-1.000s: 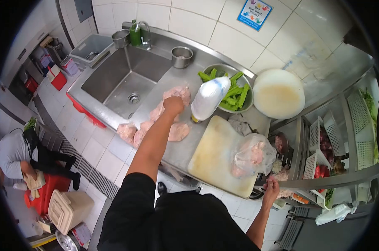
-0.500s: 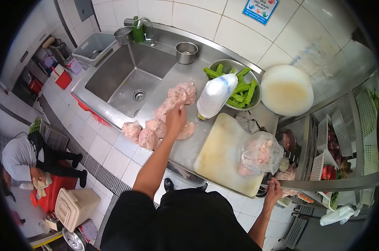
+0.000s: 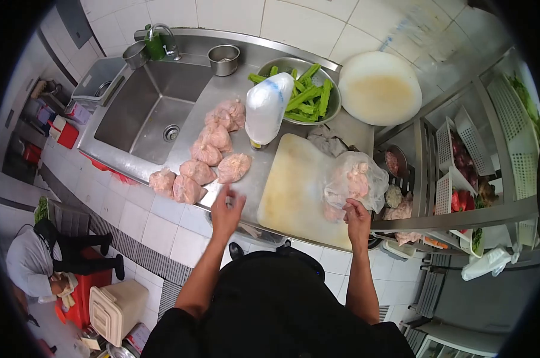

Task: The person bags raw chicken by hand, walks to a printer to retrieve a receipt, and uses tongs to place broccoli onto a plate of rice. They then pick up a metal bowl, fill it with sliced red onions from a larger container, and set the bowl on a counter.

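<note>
My left hand (image 3: 227,210) is at the counter's front edge, just below the bagged portions of raw pale-pink meat (image 3: 234,168). It holds nothing, and its slightly blurred fingers are apart. At the near edge of a large clear plastic bag (image 3: 372,190), my right hand (image 3: 358,218) has its fingers pinched together on the plastic. More raw pink meat lies inside that bag, which rests on a worn cutting board (image 3: 294,185). Several knotted bags of meat are grouped between the sink and the board. A roll of white plastic bags (image 3: 269,110) stands behind the board.
A steel bowl of green vegetables (image 3: 335,104) and a round white board (image 3: 381,88) are at the back. The sink (image 3: 136,128) is to the left. A rack (image 3: 491,149) with baskets borders the right. A seated person (image 3: 34,262) is at far left.
My left hand has drawn back from the meat bags toward the counter's front edge. My right hand has moved from beside the rack to the big bag's edge. The camera view has shifted.
</note>
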Available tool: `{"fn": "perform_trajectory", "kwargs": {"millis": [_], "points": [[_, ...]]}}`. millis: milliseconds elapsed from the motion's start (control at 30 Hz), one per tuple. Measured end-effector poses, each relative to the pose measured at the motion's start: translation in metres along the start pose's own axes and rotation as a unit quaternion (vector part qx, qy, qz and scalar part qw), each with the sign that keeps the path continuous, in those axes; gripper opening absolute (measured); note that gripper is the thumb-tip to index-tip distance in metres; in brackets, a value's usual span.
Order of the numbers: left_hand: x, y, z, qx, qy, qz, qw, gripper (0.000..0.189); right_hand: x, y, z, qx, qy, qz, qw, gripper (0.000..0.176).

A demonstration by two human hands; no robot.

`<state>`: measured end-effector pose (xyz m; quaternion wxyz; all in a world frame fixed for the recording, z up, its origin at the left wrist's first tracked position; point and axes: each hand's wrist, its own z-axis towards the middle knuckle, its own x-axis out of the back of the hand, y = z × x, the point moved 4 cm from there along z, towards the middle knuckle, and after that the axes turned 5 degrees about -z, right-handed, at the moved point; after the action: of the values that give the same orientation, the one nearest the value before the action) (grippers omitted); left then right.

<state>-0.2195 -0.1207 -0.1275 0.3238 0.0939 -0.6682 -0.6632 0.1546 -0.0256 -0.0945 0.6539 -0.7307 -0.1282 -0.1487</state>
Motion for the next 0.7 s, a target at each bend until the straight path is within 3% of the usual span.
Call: {"fn": "perform_trajectory", "kwargs": {"millis": [33,167,300,367,600,700], "points": [[0.0,0.031,0.026,-0.043,-0.013,-0.018,0.999,0.078,-0.007,0.002,-0.002,0.0,-0.019,0.02,1.0,0.023],[-0.044,0.067,0.147,-0.183,0.028,-0.03,0.982,0.109,-0.035,-0.004,-0.023,-0.007,-0.058,0.012,0.998,0.022],[-0.082,0.085,0.192,-0.133,-0.03,-0.078,0.988,0.108,-0.037,0.008,-0.054,-0.004,-0.056,-0.058,0.997,0.02],[-0.095,0.071,0.193,-0.15,-0.047,-0.005,0.988,0.102,-0.025,0.021,-0.075,-0.028,-0.056,-0.076,0.995,0.02],[-0.093,0.047,0.186,-0.094,-0.068,-0.061,0.991,0.093,0.02,0.037,-0.132,-0.131,0.05,-0.058,0.988,0.02],[-0.103,0.041,0.176,-0.209,-0.065,-0.019,0.976,0.094,0.012,0.036,-0.136,-0.126,0.047,-0.063,0.989,0.02]]}}
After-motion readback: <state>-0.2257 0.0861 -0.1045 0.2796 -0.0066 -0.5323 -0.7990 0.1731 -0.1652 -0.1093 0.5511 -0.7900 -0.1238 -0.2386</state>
